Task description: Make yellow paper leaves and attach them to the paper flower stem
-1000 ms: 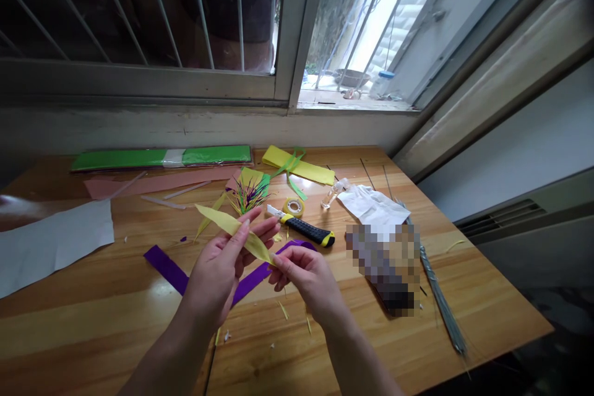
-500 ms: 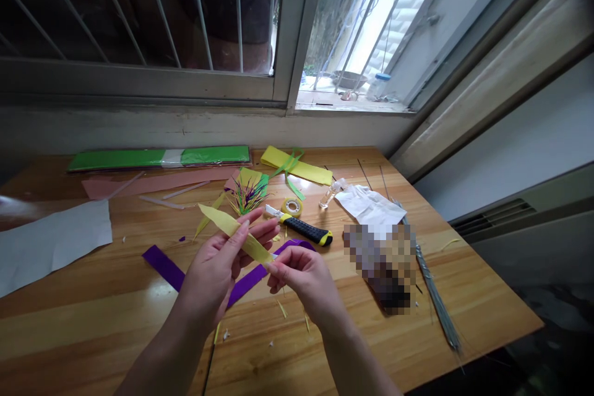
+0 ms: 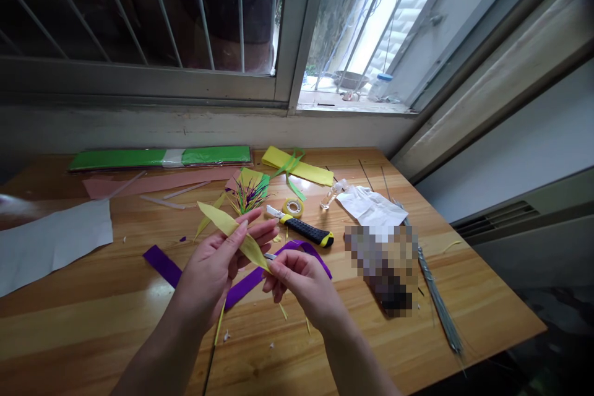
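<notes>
Between my hands stretches a yellow crepe paper strip [image 3: 223, 221], pointed at its far left end and narrowed at its right end. My left hand [image 3: 227, 253] pinches it near the middle with the thumb on top and the other fingers stretched out beneath. The thumb and fingertips of my right hand [image 3: 297, 278] close on the narrow end. A small whitish piece shows beside the right fingertips; I cannot make out what it is. Under my hands a purple paper strip [image 3: 162, 265] lies bent on the table.
Beyond my hands are a utility knife [image 3: 306, 230], a tape roll [image 3: 293, 207], a fringed paper bundle [image 3: 248, 195] and a small clear bottle [image 3: 333, 193]. Folded yellow paper [image 3: 301, 167] and green paper [image 3: 120, 158] lie at the back. White tissue [image 3: 371, 204] and a wire bundle [image 3: 439, 303] are right.
My right fingers have shifted slightly down along the narrow end, which looks more twisted to a point. My left hand has barely moved. The view has shifted slightly.
</notes>
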Available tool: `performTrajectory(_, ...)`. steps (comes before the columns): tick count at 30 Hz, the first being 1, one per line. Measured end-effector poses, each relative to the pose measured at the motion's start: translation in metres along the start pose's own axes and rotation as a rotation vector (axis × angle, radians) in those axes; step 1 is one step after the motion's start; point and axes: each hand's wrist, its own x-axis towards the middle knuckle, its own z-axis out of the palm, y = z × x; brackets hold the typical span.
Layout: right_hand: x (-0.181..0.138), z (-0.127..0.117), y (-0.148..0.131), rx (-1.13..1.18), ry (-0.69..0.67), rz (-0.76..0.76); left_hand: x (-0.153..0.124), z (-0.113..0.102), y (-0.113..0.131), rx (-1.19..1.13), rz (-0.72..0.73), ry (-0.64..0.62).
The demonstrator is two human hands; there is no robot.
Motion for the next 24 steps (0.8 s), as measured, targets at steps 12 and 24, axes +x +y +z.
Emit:
performTrajectory(12, 0.0006, 0.0029, 0.0001, 0.064, 0.06, 0.03, -0.0011, -0.0007, 0.0014, 0.003, 0.004, -0.01)
performTrajectory(24, 0.0022, 0.0014, 0.0005, 0.078, -0.006, 0.035, -0.0032, -0.0014, 0.0042, -0.006, 0.005, -0.031)
